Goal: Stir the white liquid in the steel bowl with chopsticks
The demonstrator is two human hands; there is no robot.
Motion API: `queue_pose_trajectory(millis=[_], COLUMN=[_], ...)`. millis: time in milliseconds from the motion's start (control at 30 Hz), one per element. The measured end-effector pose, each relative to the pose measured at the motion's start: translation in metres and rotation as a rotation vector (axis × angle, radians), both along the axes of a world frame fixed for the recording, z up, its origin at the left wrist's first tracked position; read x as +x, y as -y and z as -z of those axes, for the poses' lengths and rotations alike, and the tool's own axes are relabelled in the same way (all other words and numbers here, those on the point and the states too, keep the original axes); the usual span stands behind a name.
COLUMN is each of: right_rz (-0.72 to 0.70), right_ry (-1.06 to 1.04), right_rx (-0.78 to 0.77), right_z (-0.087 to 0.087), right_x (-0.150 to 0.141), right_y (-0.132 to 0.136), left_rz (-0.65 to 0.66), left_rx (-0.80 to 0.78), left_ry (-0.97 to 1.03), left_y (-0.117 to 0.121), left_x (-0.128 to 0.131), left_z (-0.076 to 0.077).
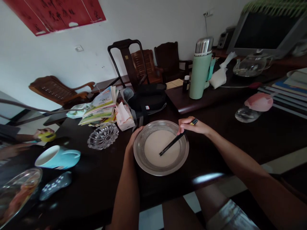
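Note:
A wide metal bowl (pixel 140 151) stands on the dark table in front of me, holding a pale, milky liquid (pixel 154 143). My left hand (pixel 133 137) grips the bowl's left rim, its fingers partly hidden beneath the edge. Over the right rim, my right hand (pixel 190 125) is closed around a pair of black chopsticks (pixel 172 141). Their tips slant down to the left into the liquid near the bowl's middle. A glass dish (pixel 103 136) and a tissue pack (pixel 124 117) lie to the left of the bowl.
At left are a light-blue mug (pixel 59 158), a remote control (pixel 55 186) and a clear bowl of food (pixel 20 195). Another person's hand (pixel 39 132) is near a yellow object. A green thermos (pixel 199 72), a glass teapot (pixel 251 65) and a pink-lidded container (pixel 259 102) stand right.

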State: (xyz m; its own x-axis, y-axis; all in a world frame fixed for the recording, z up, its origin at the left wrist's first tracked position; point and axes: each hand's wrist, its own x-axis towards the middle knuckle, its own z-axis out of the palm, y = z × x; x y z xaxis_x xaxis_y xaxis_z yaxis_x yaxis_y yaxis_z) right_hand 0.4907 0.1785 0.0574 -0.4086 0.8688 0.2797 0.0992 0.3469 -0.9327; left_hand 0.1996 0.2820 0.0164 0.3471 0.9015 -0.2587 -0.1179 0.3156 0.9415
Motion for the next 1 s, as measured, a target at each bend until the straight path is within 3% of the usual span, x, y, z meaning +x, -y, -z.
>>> queue_pose_trajectory(millis=[267,533,733,933,1000], right_rz=[0.166,-0.008,0.192,0.021,0.022], right_ry=[-0.037,-0.008,-0.024,-0.009,0.016], right_rx=[0.006,-0.002,0.027,-0.001,0.018], right_z=[-0.004,0.0,-0.007,-0.002,-0.001], right_x=[0.019,0.001,0.022,0.007,0.004], right_y=[-0.001,-0.001,0.0,-0.001,-0.002], left_rz=[0.042,0.015,0.055,0.026,0.009], left_rx=[0.005,-0.01,-0.019,0.026,0.036], left_ry=[0.013,-0.003,0.025,-0.025,-0.028], left_y=[-0.002,-0.001,0.002,-0.001,-0.001], left_x=[-0.001,0.001,0.0,0.0,0.001], left_z=[0.003,-0.001,0.0,0.002,0.001])
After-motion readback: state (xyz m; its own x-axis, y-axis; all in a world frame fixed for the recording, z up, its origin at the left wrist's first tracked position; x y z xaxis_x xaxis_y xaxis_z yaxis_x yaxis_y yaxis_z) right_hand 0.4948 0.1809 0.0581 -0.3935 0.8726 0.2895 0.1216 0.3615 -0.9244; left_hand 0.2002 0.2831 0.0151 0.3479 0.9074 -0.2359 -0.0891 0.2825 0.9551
